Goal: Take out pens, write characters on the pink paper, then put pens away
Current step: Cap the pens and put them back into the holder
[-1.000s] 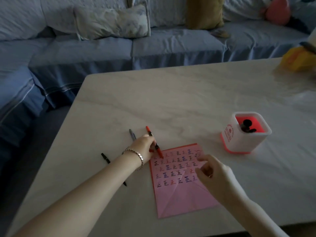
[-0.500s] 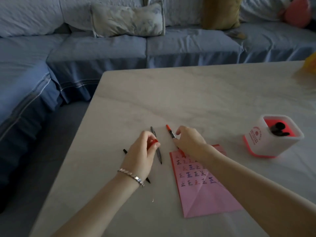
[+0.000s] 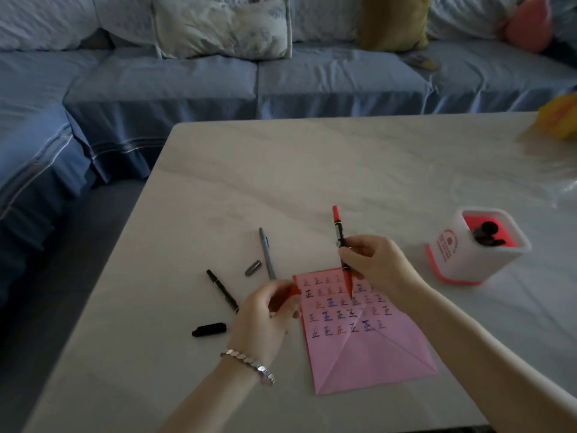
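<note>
The pink paper [image 3: 359, 348] lies on the table near me, its upper half filled with rows of written characters. My right hand [image 3: 379, 267] grips a red pen [image 3: 338, 232] upright, its tip down on the paper. My left hand [image 3: 265, 314] holds the red cap [image 3: 288, 295] at the paper's left edge. A grey pen [image 3: 267, 254] and its grey cap [image 3: 253, 267] lie left of the paper. Further left lie a black pen [image 3: 221, 290] and a black cap [image 3: 209, 329]. The white and red pen holder [image 3: 474, 248] stands at the right with dark pens inside.
The marble table [image 3: 312, 170] ends at a left edge near the black pen. A blue sofa [image 3: 218, 89] with cushions runs behind and to the left. A yellow object [image 3: 559, 117] and clear plastic sit at the table's far right.
The red pen passed from my left hand to my right, which now holds it upright with the tip on the paper. My left hand kept the red cap and moved to the paper's edge.
</note>
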Demonstrator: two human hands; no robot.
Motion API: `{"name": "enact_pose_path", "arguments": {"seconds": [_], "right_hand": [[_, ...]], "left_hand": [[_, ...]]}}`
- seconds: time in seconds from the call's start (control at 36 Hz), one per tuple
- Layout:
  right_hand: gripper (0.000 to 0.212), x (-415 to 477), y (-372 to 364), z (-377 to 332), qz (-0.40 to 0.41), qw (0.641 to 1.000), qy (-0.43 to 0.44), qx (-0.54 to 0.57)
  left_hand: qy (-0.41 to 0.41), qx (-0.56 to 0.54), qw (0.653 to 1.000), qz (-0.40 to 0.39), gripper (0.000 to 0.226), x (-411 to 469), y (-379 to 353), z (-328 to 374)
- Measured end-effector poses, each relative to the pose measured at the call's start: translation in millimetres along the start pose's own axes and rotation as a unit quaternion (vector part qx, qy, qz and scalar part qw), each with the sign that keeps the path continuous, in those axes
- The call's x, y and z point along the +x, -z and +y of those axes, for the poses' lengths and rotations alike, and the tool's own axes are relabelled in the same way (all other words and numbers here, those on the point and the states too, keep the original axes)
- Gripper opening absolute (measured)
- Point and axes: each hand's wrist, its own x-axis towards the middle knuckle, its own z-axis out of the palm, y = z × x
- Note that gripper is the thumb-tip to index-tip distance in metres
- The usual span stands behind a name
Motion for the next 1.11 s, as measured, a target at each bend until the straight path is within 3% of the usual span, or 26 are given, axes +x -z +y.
{"name": "enact_pose_path", "arguments": {"seconds": [0.17, 0.31, 0.42, 0.83, 1.03, 1.11], "right_hand": [[0.011, -54, 39, 7, 0.112, 0.969, 0.043, 0.217], [0.009, -77, 48, 20, 0.144, 0.946, 0.039, 0.287], [0.01, -84, 48, 23, 0.154, 0.939, 0.048, 0.303], [0.016, -94, 38, 25, 0.116, 0.94, 0.039, 0.317], [0.019, -98, 33, 25, 0.089, 0.945, 0.03, 0.312], [0.009, -100, 31, 26, 0.053, 0.948, 0.031, 0.311]], "left_hand": [[-0.032, -0.003, 0.999, -0.03, 0.022, -4, -24, 12], [-0.057, 0.037, 0.995, -0.071, 0.017, -13, -41, 13], [-0.054, 0.035, 0.995, -0.079, 0.009, -18, -46, 16], [-0.062, 0.053, 0.993, -0.084, 0.015, -26, -46, 23], [-0.116, 0.092, 0.984, -0.101, 0.021, -31, -45, 32], [-0.167, 0.125, 0.975, -0.074, 0.007, -32, -45, 27]]}}
